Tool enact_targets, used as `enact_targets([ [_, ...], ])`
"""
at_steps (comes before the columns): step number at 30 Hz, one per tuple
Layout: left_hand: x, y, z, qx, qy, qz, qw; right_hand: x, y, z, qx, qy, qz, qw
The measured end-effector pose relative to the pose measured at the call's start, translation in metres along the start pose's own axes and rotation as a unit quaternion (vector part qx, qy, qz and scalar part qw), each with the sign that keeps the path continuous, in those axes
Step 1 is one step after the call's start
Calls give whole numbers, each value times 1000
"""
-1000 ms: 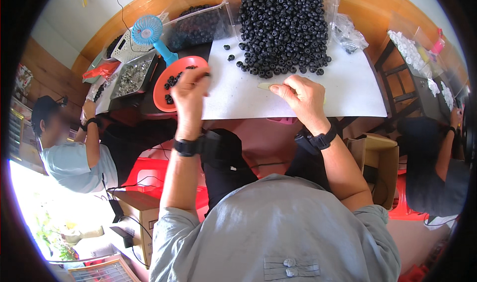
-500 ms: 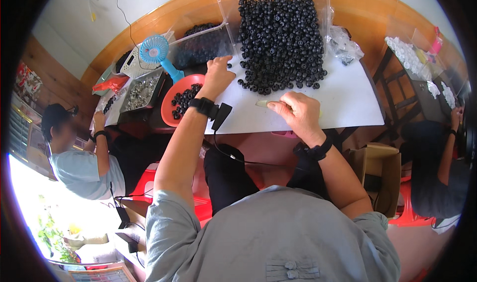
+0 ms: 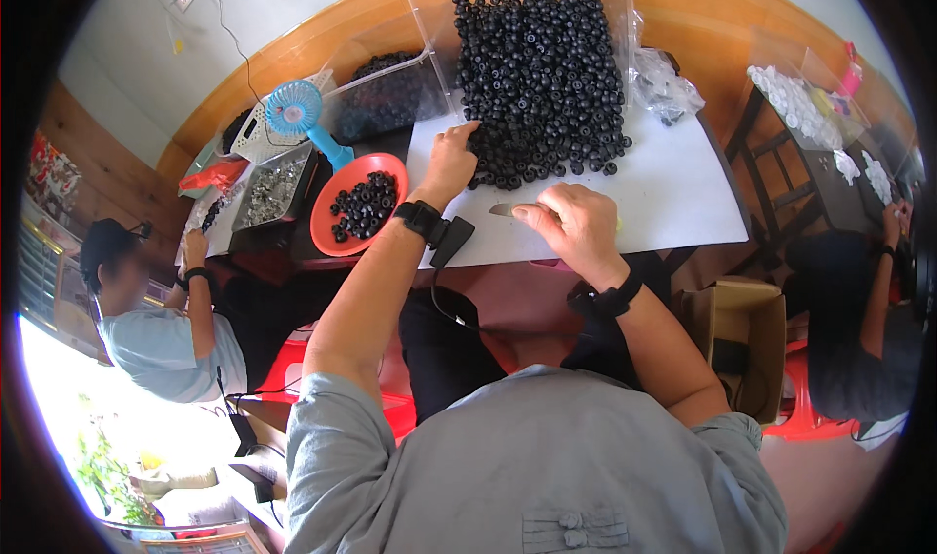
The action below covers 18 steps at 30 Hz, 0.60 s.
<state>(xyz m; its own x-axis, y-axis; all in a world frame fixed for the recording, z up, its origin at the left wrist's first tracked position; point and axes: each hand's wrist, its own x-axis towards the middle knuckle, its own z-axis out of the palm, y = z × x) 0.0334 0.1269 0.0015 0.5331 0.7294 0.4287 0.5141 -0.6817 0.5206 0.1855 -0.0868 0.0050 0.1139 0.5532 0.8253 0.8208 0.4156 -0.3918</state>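
Left hand (image 3: pixel 450 166) extended to left edge of black bead pile (image 3: pixel 542 81), grip can't be told; small blade (image 3: pixel 501 209) pinched in curled right hand (image 3: pixel 578 226), held nearside of pile.

I count two hands for the wearer, left hand (image 3: pixel 451 161) and right hand (image 3: pixel 576 224), two wristbands (image 3: pixel 423 220), one knife (image 3: pixel 501 209). One big heap of black beads (image 3: pixel 547 85); too piled up for me to count singly. One orange bowl (image 3: pixel 320 224) with dozens more, overlapping, no exact figure. I get two clear bins (image 3: pixel 386 76), one blue fan (image 3: pixel 295 107), one metal tray (image 3: pixel 262 221), one white basket (image 3: pixel 259 139), one plastic bag (image 3: pixel 669 85) beyond the white sheet (image 3: pixel 683 193), also one. Two co-workers (image 3: pixel 156 329), one per side.
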Motion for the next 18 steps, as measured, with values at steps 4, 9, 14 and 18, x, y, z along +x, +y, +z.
enact_targets([
  [4, -21, 12, -15, -133, -43, -58, 989, -3, 3, 3, 5, -7, 1, 1000],
  [9, -53, 13, -26, -208, 6, -57, 976, -1, 0, 4, -6, -8, -9, 1000],
  [14, -82, 30, -38, -200, 5, -47, 979, -2, 4, 4, -25, -10, -14, 1000],
  [18, -105, 41, -46, -148, 9, -13, 989, -2, 3, 4, -28, -17, -12, 999],
])
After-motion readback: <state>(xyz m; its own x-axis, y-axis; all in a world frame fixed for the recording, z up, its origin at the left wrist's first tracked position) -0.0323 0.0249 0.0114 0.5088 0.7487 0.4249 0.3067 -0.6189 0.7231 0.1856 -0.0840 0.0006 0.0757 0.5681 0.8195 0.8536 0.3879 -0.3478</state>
